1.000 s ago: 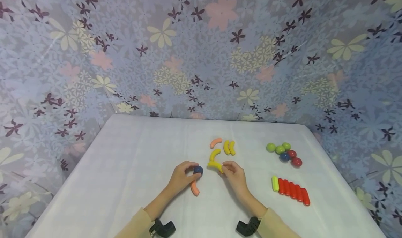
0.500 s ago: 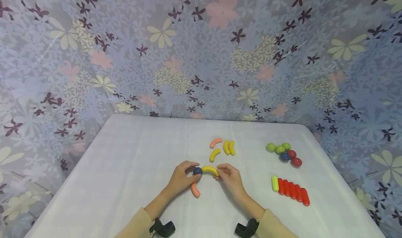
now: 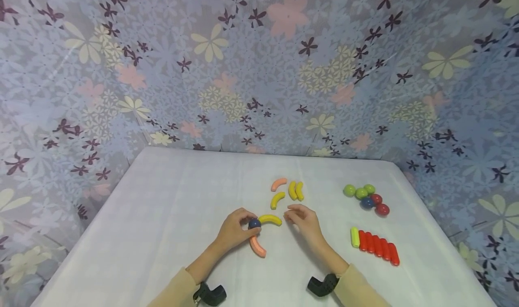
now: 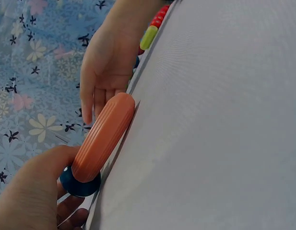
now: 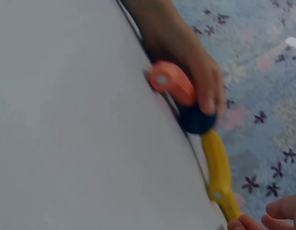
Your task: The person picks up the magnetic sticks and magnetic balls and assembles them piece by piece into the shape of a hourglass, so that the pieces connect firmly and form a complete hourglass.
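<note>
My left hand [image 3: 237, 226] pinches a dark blue ball [image 3: 254, 224] between thumb and fingers. A curved salmon-orange stick [image 3: 258, 247] meets the ball on its near side; in the left wrist view this ridged orange stick [image 4: 104, 136] hides part of the ball [image 4: 80, 184]. A curved yellow stick [image 3: 270, 219] touches the ball's far right side and reaches rightward. In the right wrist view the orange stick [image 5: 174, 81] shows a small silvery disc on its end. Just right of the yellow stick's free end, my right hand [image 3: 306, 221] holds nothing, its fingers loosely bent.
Beyond the hands lie another orange curved stick [image 3: 278, 184] and several yellow curved sticks [image 3: 277, 200]. Green balls [image 3: 349, 190], red balls [image 3: 382, 209] and a blue ball [image 3: 367, 202] cluster at right. Nearer, red sticks [image 3: 379, 246] line up beside a lime stick [image 3: 355, 237] on the white table [image 3: 121, 235].
My right hand brought the yellow stick leftward to the blue ball, then let go and drew back right. The orange stick's near end swung rightward. My left hand stayed on the ball.
</note>
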A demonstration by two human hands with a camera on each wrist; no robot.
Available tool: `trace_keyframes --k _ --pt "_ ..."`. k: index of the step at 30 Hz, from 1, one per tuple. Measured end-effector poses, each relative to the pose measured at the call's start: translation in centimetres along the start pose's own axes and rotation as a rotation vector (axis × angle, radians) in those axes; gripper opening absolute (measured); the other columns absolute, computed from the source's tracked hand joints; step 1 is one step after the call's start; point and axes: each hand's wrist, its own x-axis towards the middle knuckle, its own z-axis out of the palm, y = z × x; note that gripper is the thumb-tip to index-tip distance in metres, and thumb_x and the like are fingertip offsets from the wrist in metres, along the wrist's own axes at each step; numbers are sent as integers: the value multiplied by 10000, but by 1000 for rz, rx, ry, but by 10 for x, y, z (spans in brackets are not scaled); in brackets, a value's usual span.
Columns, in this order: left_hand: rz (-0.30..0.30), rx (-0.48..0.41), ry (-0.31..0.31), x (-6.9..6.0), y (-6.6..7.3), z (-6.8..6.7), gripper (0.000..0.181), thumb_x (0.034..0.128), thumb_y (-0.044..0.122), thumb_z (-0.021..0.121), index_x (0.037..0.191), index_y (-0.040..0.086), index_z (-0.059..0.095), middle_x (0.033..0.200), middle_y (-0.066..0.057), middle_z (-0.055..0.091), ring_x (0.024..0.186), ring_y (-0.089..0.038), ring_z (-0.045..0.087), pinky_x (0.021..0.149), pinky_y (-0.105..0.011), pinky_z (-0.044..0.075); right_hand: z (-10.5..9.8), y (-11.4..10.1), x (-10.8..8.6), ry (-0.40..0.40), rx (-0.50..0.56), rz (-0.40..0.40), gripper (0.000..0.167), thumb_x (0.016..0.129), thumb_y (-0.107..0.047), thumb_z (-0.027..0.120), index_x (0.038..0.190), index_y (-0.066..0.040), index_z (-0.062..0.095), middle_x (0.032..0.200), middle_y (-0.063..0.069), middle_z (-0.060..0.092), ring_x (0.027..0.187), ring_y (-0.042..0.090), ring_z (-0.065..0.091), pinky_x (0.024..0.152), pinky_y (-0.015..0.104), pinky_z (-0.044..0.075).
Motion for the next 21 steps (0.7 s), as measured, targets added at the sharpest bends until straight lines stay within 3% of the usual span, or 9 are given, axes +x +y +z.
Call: trace_keyframes --k 5,11,16,21 --pt "-6 5 0 -1 0 0 282 741 284 792 980 160 707 890 64 649 827 -74 579 757 -201 487 -38 -3 18 161 -13 -64 246 897 -17 599 1105 114 599 948 178 706 736 -27 639 722 170 541" --pt "-13 2 -1 -1 0 -1 291 743 295 794 988 163 707 872 72 632 789 -55 541 715 -181 455 -98 -11 32 459 -126 -166 222 887 -65 629 1074 54 637 835 -118 652 722 -102 571 684 65 466" --pt "-1 -3 -1 -1 0 -2 293 747 310 790 986 163 706 867 72 629 782 -51 534 701 -179 446 -144 -5 37 714 -133 -259 191 847 -8 643 1030 48 656 793 -229 590 738 -106 540 694 37 425" --pt "19 -19 1 -3 -1 -3 268 739 287 796 952 153 701 853 71 628 767 -50 531 692 -179 444 -181 13 38 901 -133 -238 234 807 25 650 1040 46 657 795 -253 550 765 -98 526 730 63 432"
